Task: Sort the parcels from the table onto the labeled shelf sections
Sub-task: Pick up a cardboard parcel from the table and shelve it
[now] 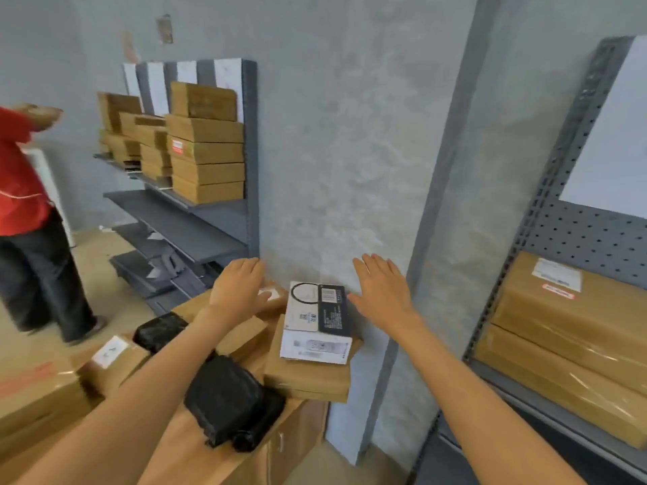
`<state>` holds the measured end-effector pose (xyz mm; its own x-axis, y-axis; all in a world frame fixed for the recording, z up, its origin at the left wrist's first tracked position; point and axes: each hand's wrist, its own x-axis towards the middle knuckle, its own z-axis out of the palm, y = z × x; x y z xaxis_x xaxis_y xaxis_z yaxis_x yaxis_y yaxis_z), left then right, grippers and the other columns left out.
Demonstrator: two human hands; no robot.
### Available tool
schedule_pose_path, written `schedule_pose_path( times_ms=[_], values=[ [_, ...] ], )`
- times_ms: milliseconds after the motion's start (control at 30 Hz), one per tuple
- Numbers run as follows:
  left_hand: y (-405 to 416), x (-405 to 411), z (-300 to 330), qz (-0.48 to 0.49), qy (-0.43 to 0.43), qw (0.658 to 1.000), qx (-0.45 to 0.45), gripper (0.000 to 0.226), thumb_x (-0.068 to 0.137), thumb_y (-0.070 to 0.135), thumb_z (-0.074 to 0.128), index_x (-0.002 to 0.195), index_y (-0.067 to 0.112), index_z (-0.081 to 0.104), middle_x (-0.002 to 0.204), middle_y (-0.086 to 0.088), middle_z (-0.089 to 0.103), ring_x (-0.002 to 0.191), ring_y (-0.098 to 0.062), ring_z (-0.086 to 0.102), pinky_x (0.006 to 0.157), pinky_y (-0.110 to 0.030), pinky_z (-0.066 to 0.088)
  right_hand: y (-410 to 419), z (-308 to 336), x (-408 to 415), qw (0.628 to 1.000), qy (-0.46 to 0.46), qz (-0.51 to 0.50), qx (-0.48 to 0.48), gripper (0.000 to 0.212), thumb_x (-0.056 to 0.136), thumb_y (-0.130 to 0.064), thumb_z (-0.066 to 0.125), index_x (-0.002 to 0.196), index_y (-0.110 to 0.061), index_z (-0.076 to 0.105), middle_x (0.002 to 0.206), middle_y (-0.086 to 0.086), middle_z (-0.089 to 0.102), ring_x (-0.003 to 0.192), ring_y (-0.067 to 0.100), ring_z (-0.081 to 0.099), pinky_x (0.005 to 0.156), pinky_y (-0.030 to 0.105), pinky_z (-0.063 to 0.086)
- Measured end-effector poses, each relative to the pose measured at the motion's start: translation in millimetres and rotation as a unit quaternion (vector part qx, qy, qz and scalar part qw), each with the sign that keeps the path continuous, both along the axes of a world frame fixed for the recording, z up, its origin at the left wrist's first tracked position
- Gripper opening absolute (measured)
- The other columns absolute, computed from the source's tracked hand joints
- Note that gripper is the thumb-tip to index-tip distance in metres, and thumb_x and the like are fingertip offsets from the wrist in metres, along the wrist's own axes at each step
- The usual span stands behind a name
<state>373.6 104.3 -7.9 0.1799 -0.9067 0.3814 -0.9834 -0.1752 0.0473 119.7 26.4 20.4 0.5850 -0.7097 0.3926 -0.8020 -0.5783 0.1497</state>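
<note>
Picking is under way: both hands spread flat and empty, left hand [241, 288] at nine o'clock and right hand [383, 292] at three o'clock of the black-and-white parcel [317, 320] topping the table [196, 449] pile, likely needing closing inward to grasp it

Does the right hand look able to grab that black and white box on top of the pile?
Probably yes: the right hand hovers open just beside the black and white box, which lies uncovered on top with nothing between them.
</note>
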Motion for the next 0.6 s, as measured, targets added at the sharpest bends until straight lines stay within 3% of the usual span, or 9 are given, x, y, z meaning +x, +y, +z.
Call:
schedule_pose_path(
  times_ms=[200, 400, 600],
  values=[
    [129.4, 125.9, -28.9, 0.132, 0.007, 0.990, 0.038, 0.067, 0.092, 0.044, 0.055, 0.146, 0.009, 0.034, 0.148, -0.007, 0.041, 0.137, -0.025, 0.035, 0.112, -0.034, 0.028, 61.0, -21.4, 157.0, 0.988, 0.002, 0.154, 0.002, 0.052, 0.093, -0.038, 0.053, 0.136, -0.012, 0.043, 0.135, 0.007, 0.050, 0.124, 0.027, 0.044, 0.106, 0.035, 0.032],
    [264.7, 202.3, -51.9, 0.276, 0.075, 0.958, 0.033, 0.063, 0.091, 0.044, 0.058, 0.143, 0.014, 0.038, 0.145, -0.006, 0.044, 0.134, -0.026, 0.039, 0.104, -0.040, 0.039, 142.7, -43.3, 278.4, 0.963, 0.014, 0.269, 0.022, 0.066, 0.092, -0.044, 0.056, 0.144, -0.009, 0.034, 0.144, 0.009, 0.043, 0.134, 0.027, 0.036, 0.114, 0.040, 0.026],
    [380.7, 244.2, -75.5, 0.391, 0.104, 0.913, 0.045, 0.065, 0.091, 0.044, 0.058, 0.144, 0.014, 0.035, 0.147, -0.005, 0.042, 0.136, -0.025, 0.036, 0.107, -0.039, 0.037, 216.1, -64.7, 361.0, 0.932, 0.035, 0.359, 0.028, 0.056, 0.092, -0.042, 0.056, 0.137, -0.011, 0.041, 0.137, 0.007, 0.049, 0.129, 0.025, 0.041, 0.110, 0.035, 0.031]
  ],
)
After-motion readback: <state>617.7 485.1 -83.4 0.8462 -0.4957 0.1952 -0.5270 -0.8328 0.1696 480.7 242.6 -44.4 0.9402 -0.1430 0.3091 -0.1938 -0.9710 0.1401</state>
